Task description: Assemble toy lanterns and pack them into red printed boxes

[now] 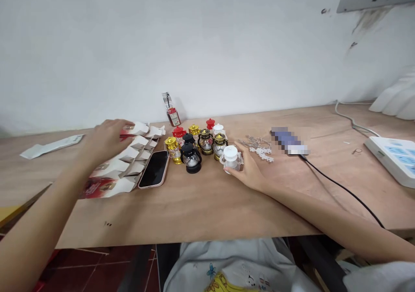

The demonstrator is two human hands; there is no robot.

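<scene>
My right hand [248, 170] is curled around a small white lantern [231, 157] that stands near the front of a lantern group. Among the others are a black lantern [191, 157], a gold lantern [174, 149], a bronze-coloured lantern [205, 141] and a red lantern [178, 133]. On the left, my left hand [110, 138] is at the far end of a row of open red-and-white cardboard boxes. Its fingers and thumb are on either side of the farthest box [140, 128]; part of their contact is hidden. Nearer boxes [112, 186] lie under my forearm.
A phone [154, 169] lies beside the boxes. Metal chains [257, 142] and white pieces [264, 154] are right of the lanterns. Farther right are a blurred-out device [287, 141] with a black cable [343, 188] and a white box [394, 158]. A small packet [173, 115] leans against the wall.
</scene>
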